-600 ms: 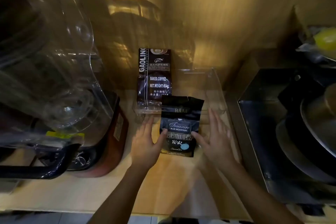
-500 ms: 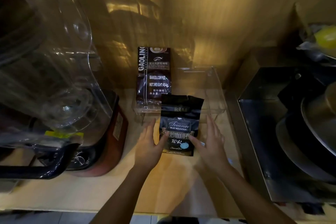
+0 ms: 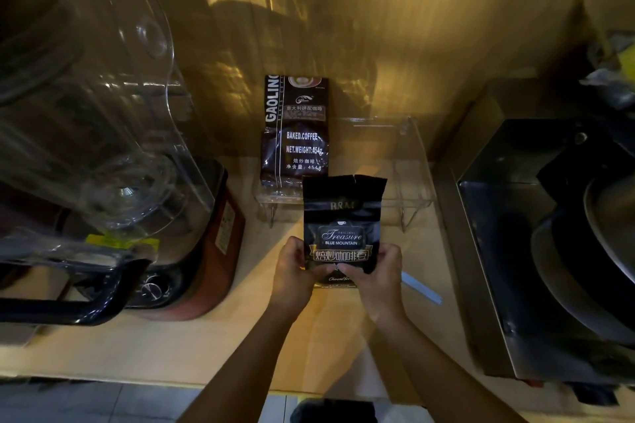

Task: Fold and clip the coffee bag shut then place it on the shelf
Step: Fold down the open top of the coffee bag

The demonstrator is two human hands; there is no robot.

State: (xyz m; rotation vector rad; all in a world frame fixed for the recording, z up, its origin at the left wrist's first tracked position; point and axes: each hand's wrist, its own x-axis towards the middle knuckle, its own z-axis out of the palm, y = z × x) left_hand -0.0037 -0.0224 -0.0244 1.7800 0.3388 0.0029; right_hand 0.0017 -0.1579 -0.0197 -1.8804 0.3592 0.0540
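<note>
A small black coffee bag (image 3: 343, 213) with "Treasure Blue Mountain" on its label stands upright on the wooden counter, its torn top open and unfolded. My left hand (image 3: 292, 275) grips its lower left side and my right hand (image 3: 376, 273) its lower right, thumbs meeting across the front. A pale blue-white sealing clip (image 3: 421, 287) lies flat on the counter just right of my right hand. Behind the bag stands a clear acrylic shelf (image 3: 412, 168), its right half bare.
A taller dark "Gaoling" coffee bag (image 3: 295, 134) stands on the shelf's left half. A blender with a clear jug (image 3: 103, 134) and red-brown base (image 3: 220, 251) fills the left. A steel box with dark pans (image 3: 549, 251) sits at the right.
Both hands went from open palms flanking the bag to closed around its lower part. The bag now stands a little nearer to me.
</note>
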